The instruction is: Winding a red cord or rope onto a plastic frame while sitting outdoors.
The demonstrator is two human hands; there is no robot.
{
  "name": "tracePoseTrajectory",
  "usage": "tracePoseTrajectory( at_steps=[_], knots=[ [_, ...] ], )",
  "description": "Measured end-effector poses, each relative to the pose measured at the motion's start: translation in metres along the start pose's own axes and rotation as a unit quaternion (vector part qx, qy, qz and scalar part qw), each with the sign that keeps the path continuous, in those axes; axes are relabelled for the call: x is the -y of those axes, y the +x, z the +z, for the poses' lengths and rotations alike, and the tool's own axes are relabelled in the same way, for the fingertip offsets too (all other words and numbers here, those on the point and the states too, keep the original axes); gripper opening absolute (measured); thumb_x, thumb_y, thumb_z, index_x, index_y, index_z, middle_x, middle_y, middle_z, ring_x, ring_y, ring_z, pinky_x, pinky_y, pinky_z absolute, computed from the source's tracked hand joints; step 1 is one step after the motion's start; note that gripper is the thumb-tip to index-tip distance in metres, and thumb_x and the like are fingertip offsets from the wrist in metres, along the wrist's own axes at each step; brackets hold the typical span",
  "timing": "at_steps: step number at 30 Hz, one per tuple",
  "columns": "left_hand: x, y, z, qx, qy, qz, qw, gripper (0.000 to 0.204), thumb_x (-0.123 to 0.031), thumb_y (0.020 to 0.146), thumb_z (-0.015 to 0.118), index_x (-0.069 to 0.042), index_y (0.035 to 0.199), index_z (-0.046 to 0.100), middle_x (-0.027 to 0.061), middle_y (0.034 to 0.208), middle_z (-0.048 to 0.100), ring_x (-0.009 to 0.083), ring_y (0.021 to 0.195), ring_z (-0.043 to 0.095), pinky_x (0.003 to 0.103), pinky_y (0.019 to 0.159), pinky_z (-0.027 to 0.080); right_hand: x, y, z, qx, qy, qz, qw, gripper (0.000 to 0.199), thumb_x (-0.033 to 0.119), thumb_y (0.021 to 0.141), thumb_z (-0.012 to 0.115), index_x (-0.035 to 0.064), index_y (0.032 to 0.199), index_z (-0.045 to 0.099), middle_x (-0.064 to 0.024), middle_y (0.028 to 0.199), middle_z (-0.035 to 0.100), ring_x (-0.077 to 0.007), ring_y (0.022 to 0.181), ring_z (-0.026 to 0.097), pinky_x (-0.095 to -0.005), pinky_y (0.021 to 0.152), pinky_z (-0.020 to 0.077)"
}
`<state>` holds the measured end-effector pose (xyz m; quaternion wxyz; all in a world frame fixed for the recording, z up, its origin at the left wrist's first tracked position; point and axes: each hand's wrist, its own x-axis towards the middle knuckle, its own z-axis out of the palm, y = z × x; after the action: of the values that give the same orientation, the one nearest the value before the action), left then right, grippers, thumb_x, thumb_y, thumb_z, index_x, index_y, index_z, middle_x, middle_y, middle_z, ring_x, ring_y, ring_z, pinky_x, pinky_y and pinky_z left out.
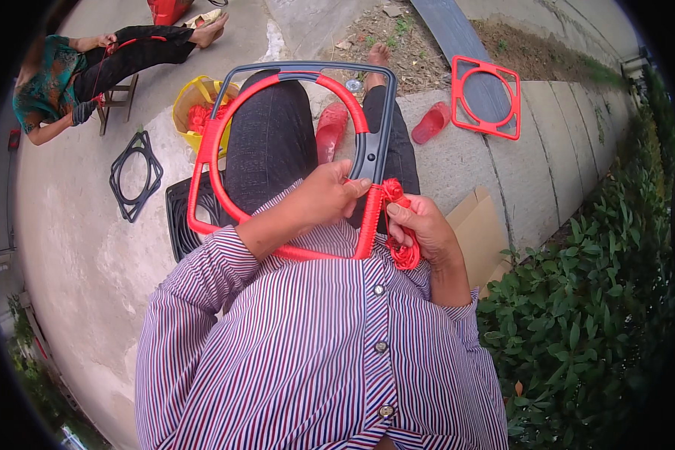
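A dark grey square frame (pixel 376 154) with a round inner ring rests against my lap and shirt. Red cord is wound tightly round its left, near and lower right parts, while the top bar and upper right stay bare grey. My left hand (pixel 324 196) reaches across the ring, thumb and fingers closed on the right side where the red winding meets bare grey. Just right of that edge, my right hand (pixel 425 227) is closed round a looped bundle of red cord (pixel 406 256). Cord runs from the bundle to the frame's right side.
A finished-looking red frame (pixel 517 97) leans at the right. Dark frames (pixel 117 180) lie at left, near a yellow bag (pixel 178 116) of red cord. Another person (pixel 52 82) sits at upper left handling red cord. Red shoes (pixel 432 123), cardboard (pixel 478 229) and a hedge (pixel 570 330) are nearby.
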<state>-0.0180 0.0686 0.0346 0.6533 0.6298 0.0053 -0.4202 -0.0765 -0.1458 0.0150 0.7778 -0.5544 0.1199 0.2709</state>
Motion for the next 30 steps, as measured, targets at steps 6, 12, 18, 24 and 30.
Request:
tracePoseTrajectory(
  at_steps=[6, 12, 18, 24, 30],
  knots=[
    [-0.002, -0.004, 0.004, -0.002, 0.004, -0.003, 1.000, 0.017, -0.023, 0.096, 0.053, -0.007, 0.091, 0.049, -0.0009, 0.057, 0.048, 0.0066, 0.041, 0.039, 0.022, 0.036, 0.028, 0.016, 0.003, -0.020, -0.042, 0.057, -0.035, 0.997, 0.015, 0.013, 0.085, 0.068, 0.0067, 0.087, 0.054, 0.0005, 0.057, 0.053, -0.0048, 0.043, 0.043, -0.0187, 0.040, 0.0331],
    [0.001, -0.011, -0.003, 0.012, -0.036, 0.016, 0.999, 0.013, -0.020, 0.096, 0.052, -0.008, 0.092, 0.049, -0.0009, 0.056, 0.048, 0.0066, 0.040, 0.039, 0.022, 0.036, 0.028, 0.013, -0.016, -0.044, -0.196, -0.033, -0.179, 0.964, 0.015, 0.010, 0.082, 0.068, 0.0064, 0.079, 0.053, 0.0001, 0.059, 0.052, -0.0065, 0.043, 0.044, -0.0197, 0.041, 0.0347],
    [-0.012, -0.036, -0.016, 0.053, -0.131, 0.056, 0.988, 0.009, -0.015, 0.095, 0.051, -0.007, 0.090, 0.050, -0.0002, 0.055, 0.048, 0.0071, 0.038, 0.039, 0.022, 0.034, 0.027, -0.024, -0.048, -0.021, -0.147, 0.032, -0.135, 0.979, 0.014, 0.009, 0.080, 0.069, 0.0059, 0.080, 0.056, 0.0009, 0.057, 0.054, -0.0059, 0.044, 0.048, -0.0196, 0.042, 0.0369],
    [-0.009, -0.038, -0.018, 0.110, -0.166, 0.073, 0.977, 0.009, -0.013, 0.097, 0.051, -0.005, 0.095, 0.056, 0.0012, 0.054, 0.052, 0.0063, 0.035, 0.042, 0.018, 0.030, 0.031, -0.003, -0.055, -0.020, -0.161, -0.059, -0.111, 0.979, 0.013, 0.011, 0.083, 0.068, 0.0058, 0.082, 0.056, 0.0006, 0.059, 0.055, -0.0060, 0.045, 0.048, -0.0201, 0.044, 0.0393],
    [0.005, -0.030, -0.016, 0.125, -0.196, 0.049, 0.971, 0.008, -0.010, 0.097, 0.050, -0.004, 0.094, 0.055, 0.0023, 0.053, 0.050, 0.0076, 0.036, 0.042, 0.018, 0.031, 0.032, 0.011, -0.072, -0.021, -0.176, -0.055, -0.158, 0.970, 0.014, 0.012, 0.082, 0.069, 0.0053, 0.082, 0.056, -0.0007, 0.060, 0.056, -0.0068, 0.046, 0.050, -0.0200, 0.044, 0.0400]
  ],
)
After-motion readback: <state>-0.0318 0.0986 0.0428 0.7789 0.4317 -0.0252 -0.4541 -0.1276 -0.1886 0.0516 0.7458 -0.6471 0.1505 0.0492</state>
